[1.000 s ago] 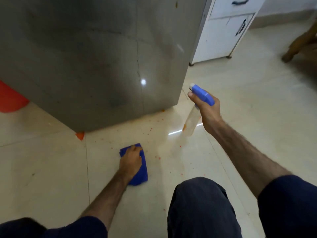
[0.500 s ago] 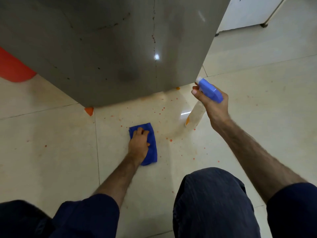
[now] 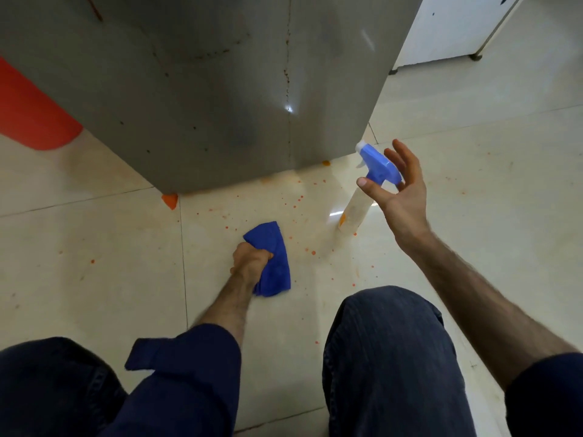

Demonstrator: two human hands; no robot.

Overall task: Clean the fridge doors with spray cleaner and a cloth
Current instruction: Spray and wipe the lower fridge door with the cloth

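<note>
The grey steel fridge door (image 3: 220,89) fills the upper view, with dark specks and a rusty streak down its seam. On the tiled floor just below it, my left hand (image 3: 250,261) grips a bunched blue cloth (image 3: 276,247). The spray bottle (image 3: 355,209), clear with a blue trigger head, stands on the floor at the fridge's lower right corner. My right hand (image 3: 400,190) hovers right beside its head with fingers spread, holding nothing.
Orange droplets (image 3: 296,200) speckle the floor tiles in front of the fridge, and an orange wedge (image 3: 170,200) sits under its bottom edge. A red object (image 3: 28,115) lies at the left, a white cabinet (image 3: 448,26) at the upper right. My knees (image 3: 388,342) fill the foreground.
My right hand let go of the spray bottle, which now stands on the floor, and its fingers opened. My left hand went from pressing flat on the cloth to bunching it in a fist.
</note>
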